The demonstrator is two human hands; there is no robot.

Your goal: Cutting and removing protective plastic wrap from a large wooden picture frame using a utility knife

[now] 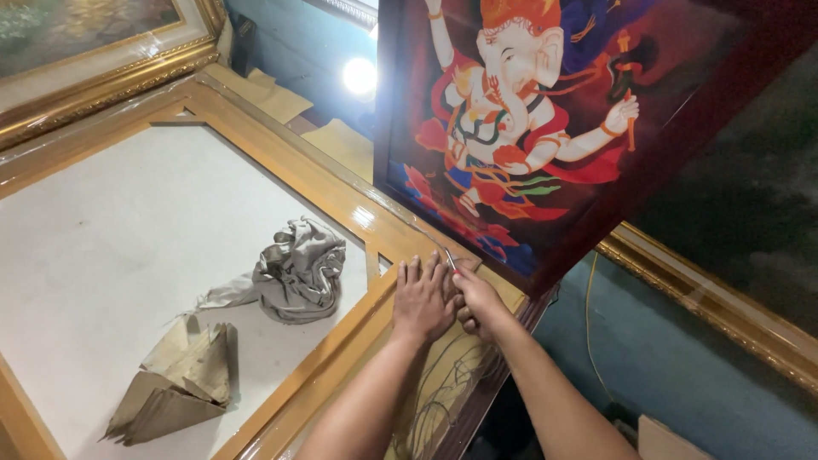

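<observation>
Blade: thin metal tool (449,258) — pinched in the right hand (477,298), its tip on the wooden frame's near-right rail, just beside the lower corner of the painting.
Right hand: fingers curled tight round the tool, knuckles touching the left hand.
Left hand (420,298): flat, fingers together and stretched out, pressed down on the rail.
Wooden frame (281,162): large, light brown, glossy under clear wrap, lying flat round a pale backing board (119,238).
Crumpled grey cloth (294,271): on the board, near the right rail.
Folded brown paper (175,383): near the frame's lower edge, apart from the cloth.
Painting (528,128): colourful many-armed figure in a dark red frame — tilted, leaning over the rail.
Gilt frame (102,60): upper left corner, beyond the wooden frame.
</observation>
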